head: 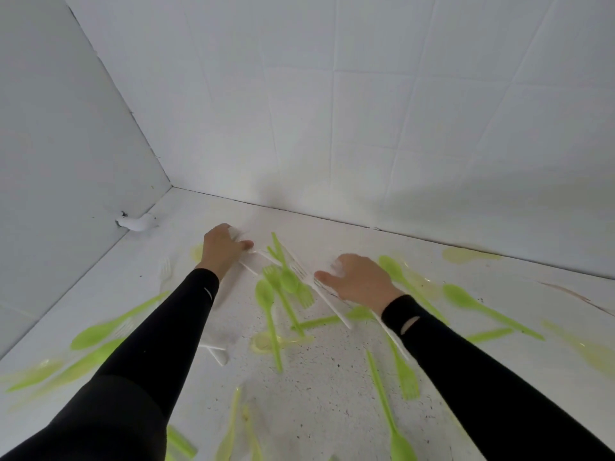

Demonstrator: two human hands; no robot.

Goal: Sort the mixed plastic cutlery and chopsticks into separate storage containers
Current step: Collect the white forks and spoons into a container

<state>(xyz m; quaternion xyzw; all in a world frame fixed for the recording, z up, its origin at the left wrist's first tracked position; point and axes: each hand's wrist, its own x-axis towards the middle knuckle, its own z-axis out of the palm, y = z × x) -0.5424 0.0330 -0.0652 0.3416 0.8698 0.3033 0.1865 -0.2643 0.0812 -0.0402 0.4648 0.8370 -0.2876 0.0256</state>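
Green spoons and forks (402,447) litter the white surface (332,377), left hand (223,247) clutching white cutlery (248,261), right hand (359,277) curled over a white fork (301,269) (gripping? can't tell), so I'd gather one kind at a time.

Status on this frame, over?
Left grip holds white cutlery. Right grip pinches white fork. Green spoons, green forks scattered around; no containers in view.

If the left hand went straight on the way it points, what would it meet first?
Likely the foot of the back wall. Beyond the left hand, which grips white cutlery, only bare white surface shows. Depth is hard to judge.
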